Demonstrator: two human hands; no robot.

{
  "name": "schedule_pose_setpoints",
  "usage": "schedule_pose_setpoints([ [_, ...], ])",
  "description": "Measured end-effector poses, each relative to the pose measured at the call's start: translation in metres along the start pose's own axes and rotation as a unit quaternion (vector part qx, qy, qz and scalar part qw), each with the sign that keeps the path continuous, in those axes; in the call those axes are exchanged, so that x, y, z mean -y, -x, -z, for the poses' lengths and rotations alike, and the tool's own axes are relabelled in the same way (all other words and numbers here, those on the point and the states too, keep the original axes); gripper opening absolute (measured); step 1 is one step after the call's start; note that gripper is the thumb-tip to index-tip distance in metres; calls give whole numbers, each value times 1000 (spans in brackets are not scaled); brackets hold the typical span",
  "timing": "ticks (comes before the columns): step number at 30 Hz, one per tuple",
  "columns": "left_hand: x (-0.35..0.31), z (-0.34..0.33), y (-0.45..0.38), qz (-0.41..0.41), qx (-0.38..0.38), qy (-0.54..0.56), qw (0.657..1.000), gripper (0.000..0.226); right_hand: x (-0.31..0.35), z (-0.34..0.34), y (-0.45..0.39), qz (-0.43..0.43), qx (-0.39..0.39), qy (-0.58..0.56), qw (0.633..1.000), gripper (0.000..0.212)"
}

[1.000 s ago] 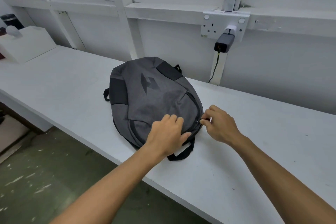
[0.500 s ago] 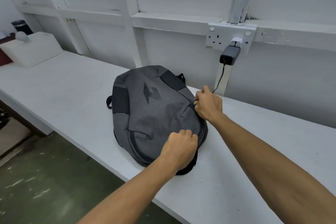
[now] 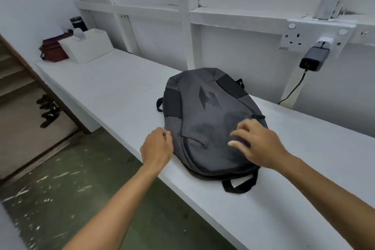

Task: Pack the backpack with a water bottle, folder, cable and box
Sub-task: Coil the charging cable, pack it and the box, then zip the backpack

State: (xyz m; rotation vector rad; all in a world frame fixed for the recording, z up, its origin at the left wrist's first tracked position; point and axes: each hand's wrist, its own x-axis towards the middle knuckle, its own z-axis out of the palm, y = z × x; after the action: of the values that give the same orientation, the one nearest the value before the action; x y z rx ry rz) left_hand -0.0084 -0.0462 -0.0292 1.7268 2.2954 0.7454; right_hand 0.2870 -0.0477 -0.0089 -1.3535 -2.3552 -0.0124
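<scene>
Two hands on a gray backpack

Only one view here, the head camera. The gray backpack point(image 3: 211, 126) lies flat on the white table point(image 3: 113, 87), front panel up, black carry loop hanging toward the near edge. Left hand point(image 3: 157, 148) sits at the bag's left edge with fingers curled in a narrow grip, seemingly pinching something at the seam, though it's too small to tell what. Right hand point(image 3: 257, 144) is spread wide, fingers relaxed, over the front panel. Charger point(image 3: 312, 60) plugged into the wall socket point(image 3: 316, 36); white box point(image 3: 87, 45) far left.
</scene>
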Motion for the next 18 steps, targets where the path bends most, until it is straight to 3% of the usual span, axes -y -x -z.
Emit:
schedule_pose_setpoints([
  [2,32,-6,-27,60,45,-19,997,27,22,-10,-1,85,68,5,994,54],
  [6,53,-24,-66,9,150,-45,988,48,46,-27,-7,129,186,31,973,61],
  [8,55,-33,-82,-29,180,-49,982,51,47,-29,-6,110,193,17,975,59],
  [11,62,-40,-93,-79,176,-2,981,37,44,-24,-5,83,168,-9,982,54],
  [14,68,-34,-90,-87,139,28,986,22,43,-20,-5,46,161,-38,985,47],
  [18,70,-27,-87,-74,174,-19,982,18,44,-16,-8,22,173,-50,983,41],
])
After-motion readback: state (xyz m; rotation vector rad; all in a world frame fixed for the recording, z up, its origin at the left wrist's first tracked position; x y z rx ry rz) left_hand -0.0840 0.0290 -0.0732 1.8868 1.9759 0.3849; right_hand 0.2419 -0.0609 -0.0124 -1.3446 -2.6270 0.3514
